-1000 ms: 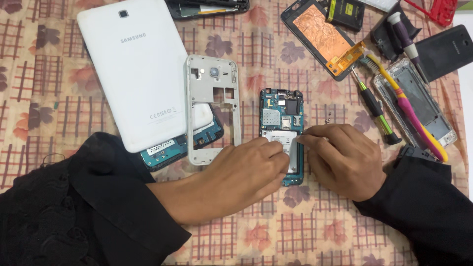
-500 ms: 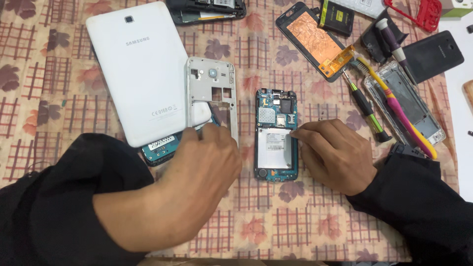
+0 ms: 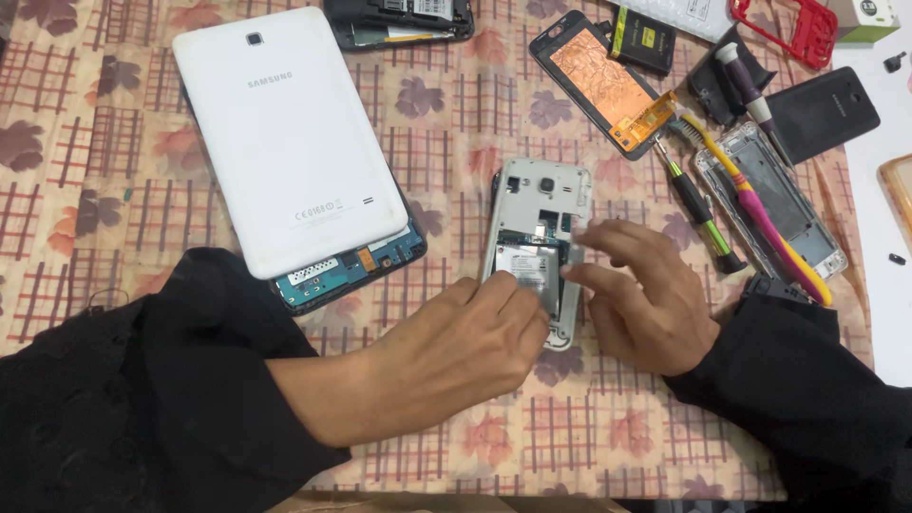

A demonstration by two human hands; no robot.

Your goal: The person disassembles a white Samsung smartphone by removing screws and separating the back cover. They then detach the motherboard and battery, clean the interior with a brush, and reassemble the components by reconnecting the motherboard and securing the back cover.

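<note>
Partly, left hand (image 3: 465,347) hides phone frame (image 3: 534,242), lower end unseen

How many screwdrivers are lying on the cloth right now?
2: a green-and-black-handled screwdriver right of the grey phone frame, and a maroon-and-white-handled screwdriver near the top right. Others may be hidden.

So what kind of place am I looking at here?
Most likely a phone repair bench on a cloth-covered table. Both hands work on an opened phone, with screwdrivers, a loose screen and a white tablet lying around.
</note>
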